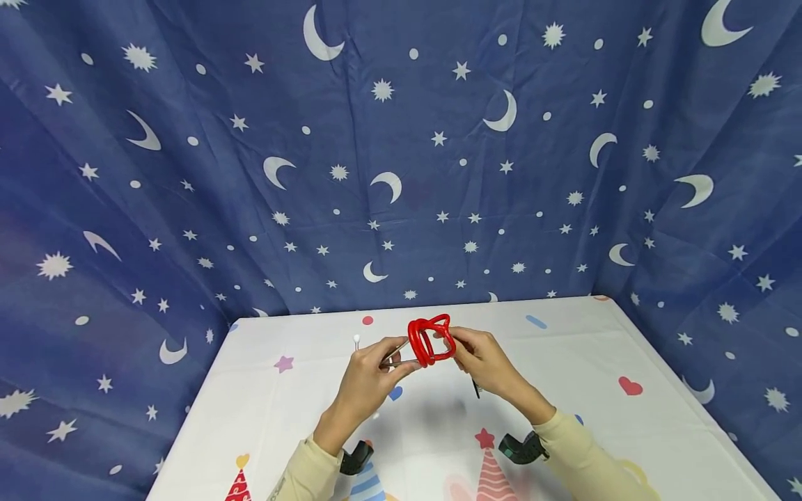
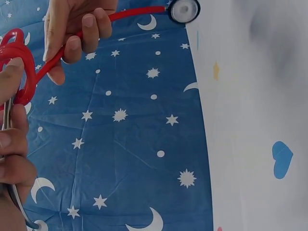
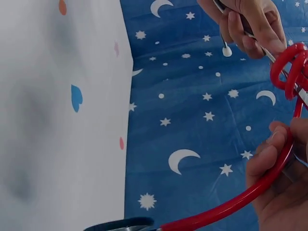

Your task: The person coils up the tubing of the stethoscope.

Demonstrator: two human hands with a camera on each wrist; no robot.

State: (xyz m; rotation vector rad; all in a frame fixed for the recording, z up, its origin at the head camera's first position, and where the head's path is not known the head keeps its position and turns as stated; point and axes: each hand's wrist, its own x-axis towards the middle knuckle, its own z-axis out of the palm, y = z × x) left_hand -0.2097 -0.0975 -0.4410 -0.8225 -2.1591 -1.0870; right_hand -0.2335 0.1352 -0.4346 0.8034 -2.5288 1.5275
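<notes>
A stethoscope with red tubing [image 1: 422,342] is held up above the table, its tube wound in several loops. My left hand [image 1: 366,379] grips its metal ear tubes [image 3: 267,55] just beside the loops, with the thumb against the coil in the left wrist view. A white ear tip [image 1: 357,339] sticks out behind that hand. On the other side, my right hand [image 1: 489,362] holds the free stretch of red tube [image 3: 240,201] between curled fingers and thumb. Beyond those fingers hangs the round chest piece [image 2: 184,9] with its dark rim.
Below the hands lies a table with a white cloth [image 1: 564,369] printed with hearts, stars and party hats. A blue curtain [image 1: 401,160] with moons and stars surrounds its back and sides. Dark wrist cameras [image 1: 523,447] sit at both sleeves.
</notes>
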